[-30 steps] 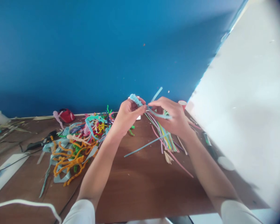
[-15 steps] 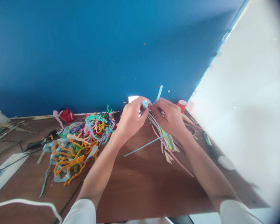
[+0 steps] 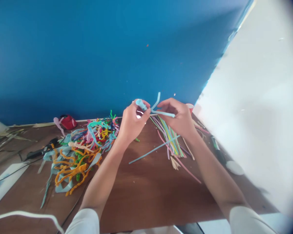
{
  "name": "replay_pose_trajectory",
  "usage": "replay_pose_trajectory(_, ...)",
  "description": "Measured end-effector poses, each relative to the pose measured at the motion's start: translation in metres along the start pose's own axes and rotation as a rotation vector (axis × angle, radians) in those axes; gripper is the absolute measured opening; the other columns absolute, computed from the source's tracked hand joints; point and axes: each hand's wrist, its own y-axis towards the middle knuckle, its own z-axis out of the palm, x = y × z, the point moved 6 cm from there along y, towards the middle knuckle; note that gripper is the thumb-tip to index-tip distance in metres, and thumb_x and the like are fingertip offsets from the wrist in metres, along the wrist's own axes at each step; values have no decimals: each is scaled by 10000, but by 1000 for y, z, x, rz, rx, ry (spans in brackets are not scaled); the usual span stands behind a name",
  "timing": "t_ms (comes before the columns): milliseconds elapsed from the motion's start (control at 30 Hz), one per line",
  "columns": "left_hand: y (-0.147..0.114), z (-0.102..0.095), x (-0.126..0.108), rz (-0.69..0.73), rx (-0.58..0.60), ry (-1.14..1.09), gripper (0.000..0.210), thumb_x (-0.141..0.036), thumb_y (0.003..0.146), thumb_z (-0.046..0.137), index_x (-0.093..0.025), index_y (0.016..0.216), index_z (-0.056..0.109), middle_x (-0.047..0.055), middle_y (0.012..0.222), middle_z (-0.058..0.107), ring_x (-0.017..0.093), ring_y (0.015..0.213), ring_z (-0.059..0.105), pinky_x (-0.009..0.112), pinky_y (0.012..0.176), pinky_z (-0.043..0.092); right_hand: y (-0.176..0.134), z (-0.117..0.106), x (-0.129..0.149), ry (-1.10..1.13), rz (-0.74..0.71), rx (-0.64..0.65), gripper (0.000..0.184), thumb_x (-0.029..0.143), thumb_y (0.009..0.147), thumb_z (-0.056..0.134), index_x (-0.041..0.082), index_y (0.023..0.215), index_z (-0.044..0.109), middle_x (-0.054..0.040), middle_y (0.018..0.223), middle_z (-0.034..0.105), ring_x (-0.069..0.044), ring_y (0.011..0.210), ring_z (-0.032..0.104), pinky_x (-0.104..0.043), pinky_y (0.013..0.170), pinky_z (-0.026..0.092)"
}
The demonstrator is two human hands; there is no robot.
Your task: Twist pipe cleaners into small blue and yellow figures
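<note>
My left hand [image 3: 134, 122] pinches a light-blue twisted strip piece between thumb and fingers. Its thick rolled end [image 3: 141, 104] points up and left out of the grip. On the other side, two loose light-blue ends [image 3: 164, 113] fork out, one upward and one to the right. My right hand [image 3: 174, 113] is beside them with fingers apart; the lower end passes in front of its palm, and no grip on it shows. Under the hands lies a bundle of pastel strips [image 3: 172, 139], with a single blue strip [image 3: 152, 152] crossing it.
To the left is a tangled heap of fuzzy pipe cleaners [image 3: 83, 152] and pale blue ribbon. Behind it sits a red object [image 3: 69, 122]. A red cup [image 3: 190, 107] is partly hidden by my right hand. A white disc [image 3: 235, 168] lies at right, near the white wall [image 3: 261, 97].
My hands have moved apart, and the right fingers have opened off the strip. The blue piece has tilted left, showing both its loose ends.
</note>
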Motion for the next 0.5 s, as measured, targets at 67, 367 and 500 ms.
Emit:
replay_pose_trajectory(67, 2, 0, 10, -66, 19, -81, 151, -285, 827, 618, -158, 910, 617, 36, 817, 648, 111, 661, 583, 220, 582, 463, 0, -3, 7, -227, -184, -14, 176, 320, 854, 629, 220, 994, 666, -29, 853, 653, -154, 739, 570, -288, 653, 422)
replay_pose_trajectory(367, 2, 8, 13, -89, 86, -175, 166, -294, 804, 633, -149, 885, 624, 22, 760, 633, 120, 676, 584, 243, 649, 474, -4, 9, 8, -473, -355, 109, 143, 231, 924, 510, 207, 876, 642, -59, 904, 651, -185, 834, 581, -302, 705, 404)
replay_pose_trajectory(500, 0, 1, -4, 19, 74, -39, 116, -265, 838, 591, -165, 894, 609, 22, 796, 642, 121, 707, 582, 242, 679, 469, -4, 16, 4, -144, -87, 80, 231, 272, 907, 519, 187, 693, 540, 15, 639, 469, -112, 591, 410, -263, 561, 303)
